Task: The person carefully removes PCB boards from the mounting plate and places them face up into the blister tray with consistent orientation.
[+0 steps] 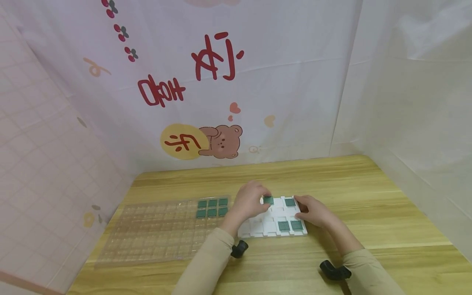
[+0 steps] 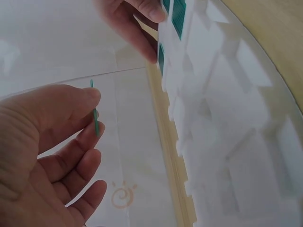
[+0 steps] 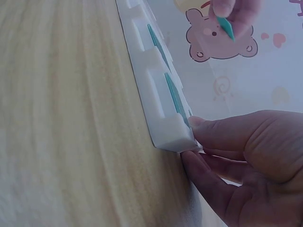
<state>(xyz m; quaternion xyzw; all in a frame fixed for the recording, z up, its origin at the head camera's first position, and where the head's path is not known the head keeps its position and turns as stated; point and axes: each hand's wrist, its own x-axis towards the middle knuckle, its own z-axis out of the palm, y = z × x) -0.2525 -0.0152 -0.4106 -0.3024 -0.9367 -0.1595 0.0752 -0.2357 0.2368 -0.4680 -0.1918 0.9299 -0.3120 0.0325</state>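
Note:
Between thumb and fingertips, my left hand (image 1: 249,200) pinches a thin green circuit board (image 1: 268,200) above the white tray (image 1: 258,228). In the left wrist view that same board (image 2: 96,123) is edge-on, apart from the tray. Three green boards lie in the tray's pockets: one board (image 1: 290,202) at the far right corner and two along the near side, including a board (image 1: 296,225) at the near right. At the tray's right end, my right hand (image 1: 312,210) grips the edge; the right wrist view shows its thumb (image 3: 222,135) against the tray's end.
A large clear plastic tray (image 1: 147,231) lies left of the white one, with several green boards (image 1: 212,212) in its far right part. Both trays lie on a wooden table (image 1: 354,184). Printed curtains (image 1: 287,82) stand behind and at the sides. Both wrists carry black mounts (image 1: 333,271).

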